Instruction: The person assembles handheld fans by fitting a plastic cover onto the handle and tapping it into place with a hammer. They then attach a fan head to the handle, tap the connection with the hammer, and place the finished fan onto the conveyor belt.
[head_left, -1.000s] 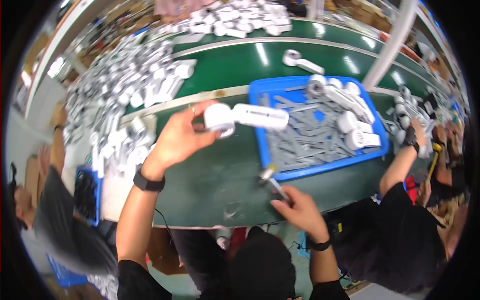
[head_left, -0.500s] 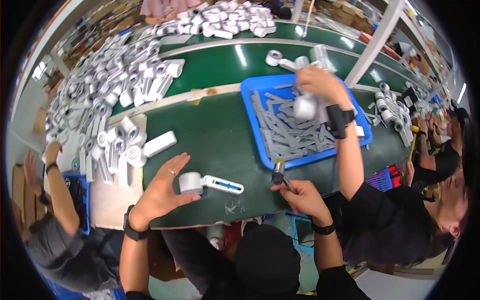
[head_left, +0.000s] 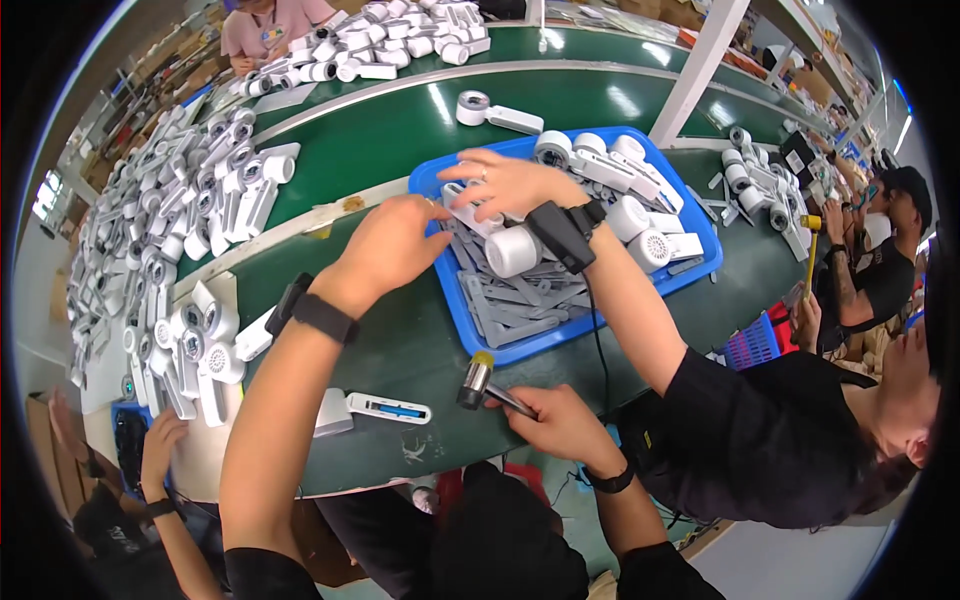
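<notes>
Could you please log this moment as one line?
left hand: open, reaching into blue tray | right hand: holds mallet | co-worker's hand: in tray

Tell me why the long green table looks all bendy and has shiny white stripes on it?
Head view: the fisheye lens curves the long green conveyor belt toward the dark round rim; the white streaks are glare from overhead lights; the edges blur, while the blue plastic tray stays sharp.

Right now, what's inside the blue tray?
The blue tray holds flat grey strips and white handheld fans. A co-worker's hand and the left hand cover the tray's near-left contents.
</notes>
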